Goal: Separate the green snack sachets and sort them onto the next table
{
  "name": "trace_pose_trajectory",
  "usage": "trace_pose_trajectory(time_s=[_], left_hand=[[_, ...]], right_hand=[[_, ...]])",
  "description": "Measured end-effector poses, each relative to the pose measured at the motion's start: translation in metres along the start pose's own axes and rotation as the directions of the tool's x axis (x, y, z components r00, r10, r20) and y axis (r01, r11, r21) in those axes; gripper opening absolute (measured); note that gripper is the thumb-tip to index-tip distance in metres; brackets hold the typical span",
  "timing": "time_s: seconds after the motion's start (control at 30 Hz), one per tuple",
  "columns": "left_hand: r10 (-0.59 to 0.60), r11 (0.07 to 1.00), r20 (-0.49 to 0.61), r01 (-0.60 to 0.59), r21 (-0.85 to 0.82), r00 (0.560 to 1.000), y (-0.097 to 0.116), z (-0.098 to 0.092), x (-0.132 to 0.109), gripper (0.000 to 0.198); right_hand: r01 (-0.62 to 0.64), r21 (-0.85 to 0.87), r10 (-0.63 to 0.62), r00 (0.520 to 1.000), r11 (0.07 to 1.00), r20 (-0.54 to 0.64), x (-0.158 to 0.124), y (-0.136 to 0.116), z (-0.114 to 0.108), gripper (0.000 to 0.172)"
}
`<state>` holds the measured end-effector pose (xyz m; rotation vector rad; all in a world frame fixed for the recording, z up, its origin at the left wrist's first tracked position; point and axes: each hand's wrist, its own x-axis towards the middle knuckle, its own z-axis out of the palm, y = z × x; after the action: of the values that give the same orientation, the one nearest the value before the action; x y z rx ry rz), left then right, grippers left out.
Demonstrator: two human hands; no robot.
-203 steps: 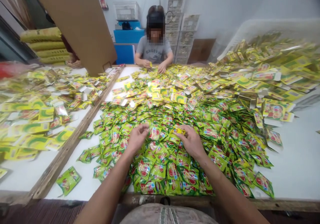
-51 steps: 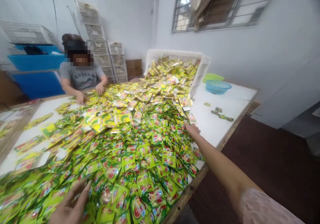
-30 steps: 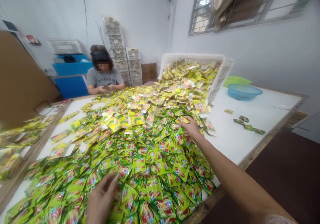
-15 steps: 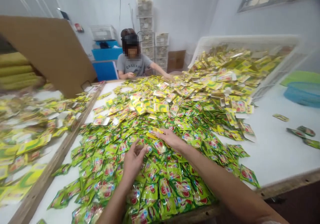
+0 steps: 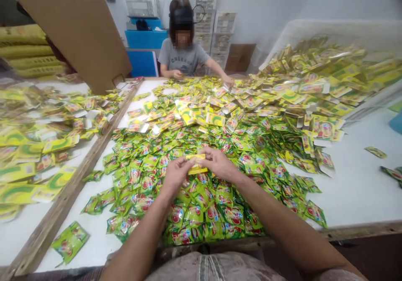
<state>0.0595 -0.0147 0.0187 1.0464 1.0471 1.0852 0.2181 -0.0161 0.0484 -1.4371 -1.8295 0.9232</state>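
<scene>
Between my two hands is a small yellow carton (image 5: 197, 170), held above the heap of green sachets (image 5: 194, 214). My left hand (image 5: 176, 173) pinches its left end with thumb and fingers. On the other end, my right hand (image 5: 220, 163) is closed, its thumb on the near face and its fingers curled behind. The fingers partly cover the carton. Glossy green sachets with red fruit pictures spread under and around both hands. Beyond them lie many flat yellow cartons (image 5: 215, 118), some with white flaps showing.
A wooden strip (image 5: 84, 170) divides the white table, with more yellow cartons (image 5: 19, 151) left of it. A white crate (image 5: 317, 27) tips cartons out at the back right. Across the table, a co-worker (image 5: 185, 59) reaches into the cartons. A cardboard sheet (image 5: 75, 29) leans at the left.
My left hand has moved up to the carton and now grips it along with my right hand. The head view has tilted down and shifted left. The co-worker's arm stays stretched over the cartons.
</scene>
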Motion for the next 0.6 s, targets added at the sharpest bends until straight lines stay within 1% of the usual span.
trace_pose_trajectory(time_s=[0.03, 0.07, 0.1, 0.13, 0.17, 0.23, 0.27, 0.3, 0.33, 0.37, 0.4, 0.47, 0.5, 0.53, 0.57, 0.6], left_hand=[[0.016, 1.000, -0.040, -0.016, 0.016, 0.999, 0.001, -0.004, -0.002, 0.032], [0.032, 0.999, -0.087, -0.029, 0.038, 0.996, 0.001, -0.009, -0.003, 0.033], [0.042, 0.998, -0.132, -0.035, 0.060, 0.990, 0.000, -0.013, -0.005, 0.033], [0.041, 0.996, -0.167, -0.028, 0.080, 0.985, -0.001, -0.018, -0.007, 0.034], [0.029, 0.995, -0.186, -0.011, 0.098, 0.982, -0.004, -0.022, -0.010, 0.036], [0.002, 0.990, -0.203, 0.027, 0.140, 0.979, -0.011, -0.028, -0.015, 0.040], [-0.001, 0.986, -0.208, 0.036, 0.165, 0.978, -0.015, -0.030, -0.017, 0.042], [0.006, 0.981, -0.213, 0.035, 0.189, 0.977, -0.018, -0.031, -0.019, 0.044], [0.019, 0.978, -0.220, 0.028, 0.209, 0.975, -0.021, -0.031, -0.020, 0.044], [0.036, 0.974, -0.229, 0.017, 0.225, 0.973, -0.022, -0.031, -0.021, 0.043], [0.051, 0.971, -0.239, 0.008, 0.239, 0.970, -0.023, -0.031, -0.022, 0.042], [0.073, 0.968, -0.265, -0.004, 0.252, 0.961, -0.024, -0.028, -0.021, 0.042], [0.074, 0.970, -0.279, -0.004, 0.244, 0.957, -0.023, -0.025, -0.021, 0.042], [0.064, 0.976, -0.286, 0.000, 0.218, 0.956, -0.023, -0.021, -0.021, 0.043], [0.038, 0.986, -0.286, 0.011, 0.168, 0.957, -0.022, -0.017, -0.021, 0.045], [0.002, 0.995, -0.276, 0.026, 0.097, 0.961, -0.021, -0.012, -0.021, 0.046]], right_hand=[[-0.027, 0.046, 0.028, 0.999, 0.999, -0.016, -0.001, 0.001, -0.001, 0.017], [-0.037, 0.036, 0.040, 0.997, 0.999, -0.069, -0.003, 0.003, -0.001, 0.017], [-0.030, -0.031, 0.025, 0.991, 0.999, -0.134, -0.007, 0.005, -0.001, 0.017], [-0.010, -0.139, -0.015, 0.984, 0.990, -0.179, -0.010, 0.008, 0.001, 0.016], [0.016, -0.264, -0.067, 0.980, 0.964, -0.188, -0.014, 0.011, 0.004, 0.014], [0.068, -0.471, -0.131, 0.986, 0.880, -0.102, -0.022, 0.019, 0.012, 0.013], [0.085, -0.528, -0.131, 0.990, 0.845, -0.051, -0.025, 0.023, 0.016, 0.013], [0.087, -0.550, -0.122, 0.992, 0.830, -0.026, -0.027, 0.026, 0.020, 0.010], [0.077, -0.538, -0.109, 0.994, 0.840, -0.028, -0.029, 0.029, 0.022, 0.008], [0.055, -0.487, -0.095, 0.994, 0.872, -0.059, -0.030, 0.030, 0.023, 0.007], [0.019, -0.396, -0.069, 0.991, 0.918, -0.112, -0.030, 0.031, 0.023, 0.009], [-0.073, -0.112, 0.048, 0.976, 0.991, -0.213, -0.028, 0.028, 0.020, 0.018], [-0.113, 0.052, 0.122, 0.965, 0.992, -0.230, -0.026, 0.025, 0.019, 0.023], [-0.142, 0.197, 0.185, 0.957, 0.970, -0.223, -0.025, 0.022, 0.019, 0.027], [-0.153, 0.303, 0.221, 0.954, 0.941, -0.202, -0.023, 0.018, 0.020, 0.030], [-0.151, 0.362, 0.230, 0.955, 0.920, -0.187, -0.022, 0.015, 0.023, 0.032]])
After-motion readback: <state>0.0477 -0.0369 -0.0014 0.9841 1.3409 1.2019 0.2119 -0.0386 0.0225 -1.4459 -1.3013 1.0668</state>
